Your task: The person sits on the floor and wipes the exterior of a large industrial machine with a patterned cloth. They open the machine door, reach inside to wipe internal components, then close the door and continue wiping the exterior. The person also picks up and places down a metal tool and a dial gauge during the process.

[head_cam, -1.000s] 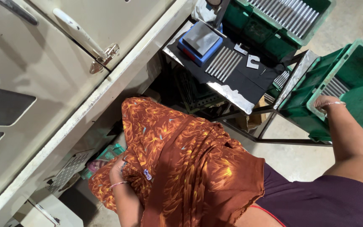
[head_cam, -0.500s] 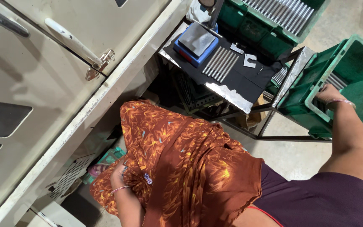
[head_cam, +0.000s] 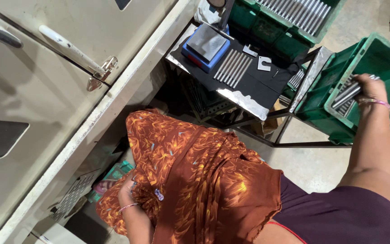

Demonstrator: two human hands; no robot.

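My right hand (head_cam: 369,88) reaches into a green plastic crate (head_cam: 384,54) at the right and grips a bundle of metal rods (head_cam: 347,95). My left hand (head_cam: 127,192) rests low at my lap, fingers closed on the orange patterned cloth (head_cam: 195,180) that drapes over me. On a black mat (head_cam: 253,79) ahead lie a blue weighing scale (head_cam: 206,47), a row of several metal rods (head_cam: 233,68) and small flat metal pieces (head_cam: 263,63).
A beige machine cabinet (head_cam: 46,90) with a metal handle (head_cam: 71,50) fills the left. A second green crate (head_cam: 290,22) with many rods stands at the top. A black metal stand (head_cam: 285,131) carries the mat and crate above a concrete floor (head_cam: 312,167).
My right hand has gone from the crate's rim down into the crate and closed on a bundle of rods. The view has drawn closer. The left hand stays on the cloth.
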